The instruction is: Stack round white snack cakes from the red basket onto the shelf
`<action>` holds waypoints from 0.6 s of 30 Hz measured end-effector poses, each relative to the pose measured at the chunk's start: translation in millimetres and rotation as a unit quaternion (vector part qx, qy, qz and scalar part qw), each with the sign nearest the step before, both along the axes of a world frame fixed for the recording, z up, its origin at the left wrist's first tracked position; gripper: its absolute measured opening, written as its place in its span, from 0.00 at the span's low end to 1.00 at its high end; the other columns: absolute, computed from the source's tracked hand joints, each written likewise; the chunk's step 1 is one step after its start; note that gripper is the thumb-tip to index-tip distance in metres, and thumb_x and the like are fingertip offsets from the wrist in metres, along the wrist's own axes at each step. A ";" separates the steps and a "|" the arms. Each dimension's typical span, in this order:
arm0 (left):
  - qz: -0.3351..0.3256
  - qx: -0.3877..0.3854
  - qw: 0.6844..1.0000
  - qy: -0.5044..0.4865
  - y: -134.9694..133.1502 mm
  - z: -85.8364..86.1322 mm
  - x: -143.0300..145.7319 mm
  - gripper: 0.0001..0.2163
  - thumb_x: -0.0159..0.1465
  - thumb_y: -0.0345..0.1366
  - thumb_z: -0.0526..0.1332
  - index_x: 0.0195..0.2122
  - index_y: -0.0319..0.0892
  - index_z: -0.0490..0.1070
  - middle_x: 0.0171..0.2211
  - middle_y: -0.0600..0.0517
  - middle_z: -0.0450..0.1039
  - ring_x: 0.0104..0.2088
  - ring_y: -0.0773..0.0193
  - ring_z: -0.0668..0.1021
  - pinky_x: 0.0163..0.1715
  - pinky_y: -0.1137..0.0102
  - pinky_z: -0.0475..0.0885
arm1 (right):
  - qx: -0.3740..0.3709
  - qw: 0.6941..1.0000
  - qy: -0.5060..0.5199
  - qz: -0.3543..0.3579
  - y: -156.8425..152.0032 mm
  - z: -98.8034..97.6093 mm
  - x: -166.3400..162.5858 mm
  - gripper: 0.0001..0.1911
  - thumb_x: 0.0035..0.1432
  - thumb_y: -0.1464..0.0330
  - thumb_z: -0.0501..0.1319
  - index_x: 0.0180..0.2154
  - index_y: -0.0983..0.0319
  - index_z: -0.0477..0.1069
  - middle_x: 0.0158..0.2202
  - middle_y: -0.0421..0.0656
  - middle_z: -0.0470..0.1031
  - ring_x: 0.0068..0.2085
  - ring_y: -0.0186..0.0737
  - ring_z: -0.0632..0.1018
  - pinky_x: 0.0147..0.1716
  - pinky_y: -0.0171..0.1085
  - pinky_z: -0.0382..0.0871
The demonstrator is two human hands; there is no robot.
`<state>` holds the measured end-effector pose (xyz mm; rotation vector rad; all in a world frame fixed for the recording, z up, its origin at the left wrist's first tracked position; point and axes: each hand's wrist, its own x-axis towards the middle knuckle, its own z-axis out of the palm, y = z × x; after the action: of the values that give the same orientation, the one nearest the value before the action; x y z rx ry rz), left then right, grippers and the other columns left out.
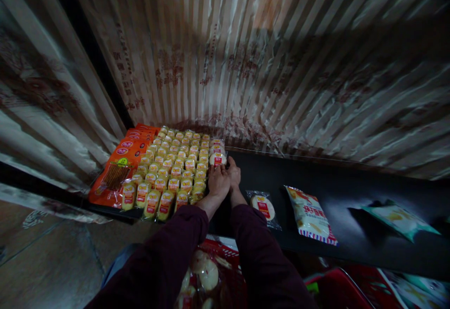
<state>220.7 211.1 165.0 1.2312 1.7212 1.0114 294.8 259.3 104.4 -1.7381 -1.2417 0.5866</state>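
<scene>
A short column of clear-wrapped round white rice crackers with red labels stands at the right end of the snack rows. My left hand [218,181] has its fingers closed at the near edge of the front rice cracker packet [217,160]. At that packet's right side is my right hand [234,176], its fingers curled in against it. Left of my hands, several rows of small yellow wrapped cakes [165,177] are packed tightly together. A single rice cracker packet [263,208] lies flat to the right of my right forearm.
Orange snack bags [116,173] lie at the black shelf's [260,168] left end. Farther right are a white-and-red snack bag [311,215] and a green-and-white bag [401,218]. Below stands a red basket [234,257] with more cracker packets [204,271]. Pleated curtain [225,65] hangs behind.
</scene>
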 end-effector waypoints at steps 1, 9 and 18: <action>-0.004 0.000 1.000 -0.002 0.1 -0.3 -0.5 0.15 0.61 0.25 0.55 0.46 0.40 0.76 0.52 0.42 0.74 0.60 0.51 0.69 0.63 0.59 0.57 | -0.009 1.000 -0.006 0.005 1.0 0.0 1.1 0.28 0.47 0.64 0.63 0.52 0.58 0.72 0.41 0.47 0.79 0.44 0.49 0.75 0.46 0.45 0.67; -0.003 0.002 1.000 0.022 4.4 -8.9 1.0 0.16 0.62 0.26 0.54 0.48 0.40 0.76 0.52 0.43 0.75 0.60 0.53 0.69 0.64 0.59 0.57 | -0.032 0.993 -0.095 0.055 0.5 8.3 3.0 0.21 0.52 0.66 0.60 0.50 0.59 0.74 0.40 0.45 0.80 0.41 0.44 0.76 0.45 0.41 0.67; -0.058 -0.012 0.994 0.094 4.1 4.1 1.1 0.20 0.66 0.27 0.48 0.55 0.35 0.72 0.56 0.40 0.72 0.60 0.56 0.70 0.64 0.63 0.59 | -0.095 0.977 -0.184 0.058 -2.7 22.7 -3.7 0.21 0.60 0.67 0.56 0.54 0.64 0.70 0.46 0.50 0.76 0.46 0.43 0.74 0.47 0.36 0.65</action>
<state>221.8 215.2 169.1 1.4307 1.7759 0.8259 291.2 256.7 127.1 -2.0070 -1.5958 0.4754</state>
